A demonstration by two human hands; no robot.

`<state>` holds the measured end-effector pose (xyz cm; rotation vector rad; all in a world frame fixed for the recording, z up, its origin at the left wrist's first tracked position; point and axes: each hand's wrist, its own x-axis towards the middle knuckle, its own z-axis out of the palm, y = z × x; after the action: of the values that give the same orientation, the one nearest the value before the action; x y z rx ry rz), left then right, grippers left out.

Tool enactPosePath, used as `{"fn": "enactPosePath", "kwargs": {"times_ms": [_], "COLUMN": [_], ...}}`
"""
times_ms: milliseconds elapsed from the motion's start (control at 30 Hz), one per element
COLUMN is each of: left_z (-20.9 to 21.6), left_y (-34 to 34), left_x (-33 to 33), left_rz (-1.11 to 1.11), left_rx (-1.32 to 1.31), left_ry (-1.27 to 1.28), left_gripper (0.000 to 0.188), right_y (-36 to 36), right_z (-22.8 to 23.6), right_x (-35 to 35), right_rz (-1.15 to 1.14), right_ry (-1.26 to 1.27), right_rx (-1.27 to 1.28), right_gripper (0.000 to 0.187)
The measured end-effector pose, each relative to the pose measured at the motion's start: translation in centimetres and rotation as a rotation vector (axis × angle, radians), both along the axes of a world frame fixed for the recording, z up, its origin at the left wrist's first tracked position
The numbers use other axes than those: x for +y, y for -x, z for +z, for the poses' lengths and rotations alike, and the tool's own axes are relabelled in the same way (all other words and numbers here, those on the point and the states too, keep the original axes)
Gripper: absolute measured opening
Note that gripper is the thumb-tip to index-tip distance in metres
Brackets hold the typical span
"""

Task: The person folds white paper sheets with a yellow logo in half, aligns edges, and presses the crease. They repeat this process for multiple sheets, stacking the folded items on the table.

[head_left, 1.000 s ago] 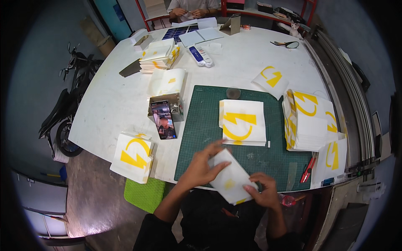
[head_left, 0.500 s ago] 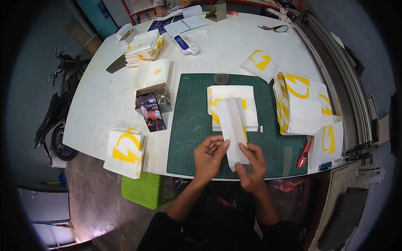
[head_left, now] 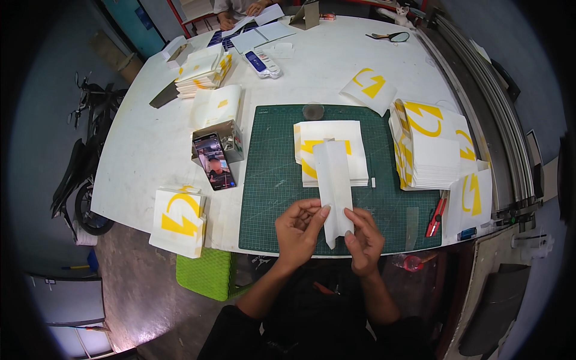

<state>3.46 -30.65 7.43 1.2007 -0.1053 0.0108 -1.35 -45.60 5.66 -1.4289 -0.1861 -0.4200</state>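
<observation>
A narrow folded strip of white paper is held upright between my hands over the near part of the green cutting mat. My left hand pinches its lower left edge with thumb and fingers. On the lower right edge, my right hand grips with the fingertips, its thumb close to the bottom corner. Behind the strip lies a stack of white papers with yellow print, partly hidden by it. A small white piece rests beside that stack.
Right of the mat stand a thick pile of printed papers and a red cutter knife. A phone leans on a box at left, near another paper pile. Scissors lie farther back; a co-worker's hands handle paper.
The strip's right side has been turned in, and the yellow print that showed along that edge is now hidden. My right fingers have shifted slightly along the edge; the view has moved a little.
</observation>
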Motion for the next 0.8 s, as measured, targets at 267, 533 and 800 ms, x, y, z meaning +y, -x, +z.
{"fn": "enactPosePath", "kwargs": {"times_ms": [267, 533, 800], "left_z": [-0.1, -0.2, -0.5], "left_y": [0.1, 0.1, 0.6], "left_x": [0.4, 0.8, 0.8], "left_rz": [-0.014, -0.023, -0.049], "left_rx": [-0.002, 0.108, 0.118], "left_ry": [0.006, 0.051, 0.024], "left_gripper": [0.019, 0.019, 0.020], "right_y": [0.2, 0.6, 0.3], "right_z": [-0.2, -0.4, -1.3], "right_x": [0.3, 0.2, 0.1], "right_rz": [-0.007, -0.008, -0.016], "right_ry": [-0.021, -0.007, -0.065], "right_rx": [-0.010, -0.024, 0.003], "right_gripper": [0.044, 0.043, 0.046]}}
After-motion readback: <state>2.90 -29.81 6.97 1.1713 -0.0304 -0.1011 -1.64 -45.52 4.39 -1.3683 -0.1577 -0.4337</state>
